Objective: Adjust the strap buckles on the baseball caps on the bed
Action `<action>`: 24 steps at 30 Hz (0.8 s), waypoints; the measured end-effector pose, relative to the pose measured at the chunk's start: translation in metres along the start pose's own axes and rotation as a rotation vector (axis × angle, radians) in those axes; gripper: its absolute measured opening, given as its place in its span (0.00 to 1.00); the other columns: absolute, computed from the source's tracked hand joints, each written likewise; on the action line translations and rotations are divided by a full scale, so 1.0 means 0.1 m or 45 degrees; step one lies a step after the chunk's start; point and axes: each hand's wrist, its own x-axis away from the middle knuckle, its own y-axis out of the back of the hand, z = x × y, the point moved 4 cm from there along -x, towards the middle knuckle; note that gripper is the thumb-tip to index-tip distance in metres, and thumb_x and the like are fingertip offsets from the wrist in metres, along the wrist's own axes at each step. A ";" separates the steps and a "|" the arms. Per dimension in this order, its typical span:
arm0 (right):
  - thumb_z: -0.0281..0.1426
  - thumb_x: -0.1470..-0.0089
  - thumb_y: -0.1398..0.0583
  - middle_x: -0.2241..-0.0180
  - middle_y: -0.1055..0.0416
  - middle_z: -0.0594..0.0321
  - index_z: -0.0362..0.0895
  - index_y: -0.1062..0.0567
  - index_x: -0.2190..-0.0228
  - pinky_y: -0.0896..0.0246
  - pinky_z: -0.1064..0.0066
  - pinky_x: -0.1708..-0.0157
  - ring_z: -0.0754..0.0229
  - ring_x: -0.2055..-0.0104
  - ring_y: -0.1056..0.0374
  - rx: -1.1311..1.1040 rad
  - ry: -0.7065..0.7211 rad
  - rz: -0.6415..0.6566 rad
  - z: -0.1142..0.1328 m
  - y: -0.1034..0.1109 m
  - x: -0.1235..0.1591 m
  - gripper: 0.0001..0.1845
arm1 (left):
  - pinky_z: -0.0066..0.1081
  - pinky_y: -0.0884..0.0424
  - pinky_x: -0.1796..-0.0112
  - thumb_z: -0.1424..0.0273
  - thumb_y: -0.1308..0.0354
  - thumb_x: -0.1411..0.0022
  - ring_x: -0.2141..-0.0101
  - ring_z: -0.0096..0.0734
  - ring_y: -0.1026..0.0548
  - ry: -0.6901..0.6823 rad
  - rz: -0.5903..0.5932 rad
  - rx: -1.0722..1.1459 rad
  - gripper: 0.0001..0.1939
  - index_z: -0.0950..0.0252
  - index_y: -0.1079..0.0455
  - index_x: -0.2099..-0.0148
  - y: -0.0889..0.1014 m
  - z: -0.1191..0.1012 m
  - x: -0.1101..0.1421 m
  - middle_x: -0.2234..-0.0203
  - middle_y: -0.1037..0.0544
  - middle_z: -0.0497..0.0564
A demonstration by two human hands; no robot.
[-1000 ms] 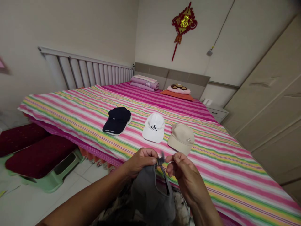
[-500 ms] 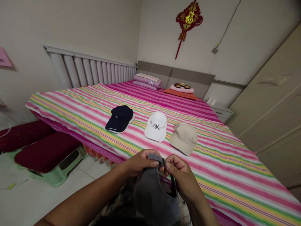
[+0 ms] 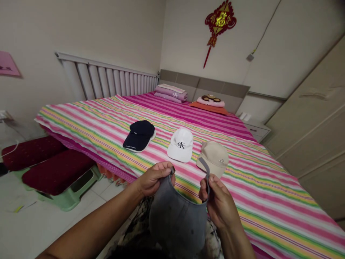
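I hold a grey cap [image 3: 176, 219] in front of me at the near edge of the bed. My left hand [image 3: 153, 178] pinches one end of its back strap, and my right hand [image 3: 215, 198] grips the other strap end, which sticks up. The two strap ends are apart, so the back of the cap is open. On the striped bedspread [image 3: 269, 187] beyond my hands lie a navy cap [image 3: 138, 136], a white cap [image 3: 180, 144] with a black logo, and a beige cap [image 3: 214, 157], in a row.
Folded bedding [image 3: 169, 93] and an orange pillow [image 3: 208, 107] lie at the headboard. Two dark red cushioned stools [image 3: 54, 172] stand on the floor at left. A wardrobe [image 3: 312, 118] fills the right wall; a nightstand [image 3: 256, 129] sits beside the bed.
My hands held the strap ends joined together earlier; now they have pulled apart and the strap is undone. The view has shifted slightly.
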 end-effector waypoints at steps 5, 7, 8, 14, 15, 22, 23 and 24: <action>0.41 0.54 0.40 0.77 0.30 0.65 0.43 0.32 0.73 0.45 0.76 0.79 0.67 0.79 0.38 0.190 -0.103 0.146 -0.01 -0.01 -0.01 0.14 | 0.23 0.35 0.80 0.67 0.45 0.45 0.82 0.30 0.28 -0.019 -0.091 -0.071 0.10 0.66 0.42 0.68 0.04 -0.10 0.01 0.79 0.23 0.57; 0.42 0.58 0.37 0.75 0.29 0.64 0.42 0.29 0.69 0.45 0.78 0.79 0.67 0.78 0.37 0.275 -0.227 0.321 -0.08 -0.06 0.01 0.18 | 0.23 0.35 0.81 0.66 0.45 0.45 0.83 0.29 0.28 -0.014 -0.127 -0.079 0.10 0.65 0.43 0.68 0.03 -0.14 0.00 0.80 0.24 0.56; 0.41 0.61 0.35 0.75 0.28 0.64 0.41 0.28 0.67 0.44 0.78 0.77 0.67 0.76 0.36 0.302 -0.299 0.421 -0.12 -0.08 0.03 0.20 | 0.23 0.35 0.82 0.66 0.45 0.45 0.83 0.30 0.28 -0.010 -0.151 -0.092 0.10 0.65 0.43 0.68 0.03 -0.15 0.00 0.80 0.24 0.55; 0.31 0.63 0.34 0.78 0.27 0.62 0.40 0.24 0.70 0.37 0.69 0.72 0.61 0.77 0.32 0.192 -0.565 0.725 -0.19 -0.28 0.21 0.13 | 0.21 0.38 0.82 0.64 0.41 0.49 0.84 0.24 0.31 -0.033 -0.221 -0.251 0.13 0.67 0.39 0.68 0.02 -0.27 -0.08 0.83 0.27 0.48; 0.30 0.63 0.35 0.78 0.26 0.61 0.40 0.24 0.69 0.37 0.67 0.72 0.59 0.77 0.31 0.100 -0.524 0.678 -0.16 -0.30 0.20 0.14 | 0.20 0.38 0.82 0.65 0.40 0.50 0.84 0.21 0.32 -0.048 -0.237 -0.256 0.13 0.67 0.38 0.68 0.03 -0.29 -0.09 0.83 0.28 0.46; 0.31 0.68 0.34 0.77 0.24 0.59 0.45 0.22 0.76 0.37 0.59 0.59 0.50 0.66 0.28 -0.316 -0.299 0.348 -0.03 -0.34 0.09 0.10 | 0.25 0.33 0.68 0.63 0.36 0.55 0.72 0.26 0.27 0.175 -0.005 -0.069 0.20 0.71 0.29 0.62 0.26 -0.10 -0.06 0.72 0.24 0.54; 0.32 0.69 0.34 0.78 0.24 0.59 0.45 0.22 0.78 0.37 0.58 0.58 0.49 0.65 0.28 -0.320 -0.297 0.326 -0.03 -0.33 0.08 0.08 | 0.26 0.33 0.67 0.60 0.35 0.57 0.71 0.28 0.27 0.229 0.059 -0.039 0.23 0.72 0.29 0.62 0.30 -0.03 -0.03 0.71 0.24 0.55; 0.32 0.70 0.33 0.80 0.24 0.59 0.45 0.22 0.80 0.37 0.57 0.57 0.48 0.65 0.28 -0.319 -0.293 0.303 -0.03 -0.32 0.06 0.08 | 0.27 0.33 0.67 0.58 0.35 0.59 0.72 0.30 0.27 0.286 0.118 -0.025 0.24 0.73 0.28 0.63 0.34 0.04 0.00 0.72 0.23 0.56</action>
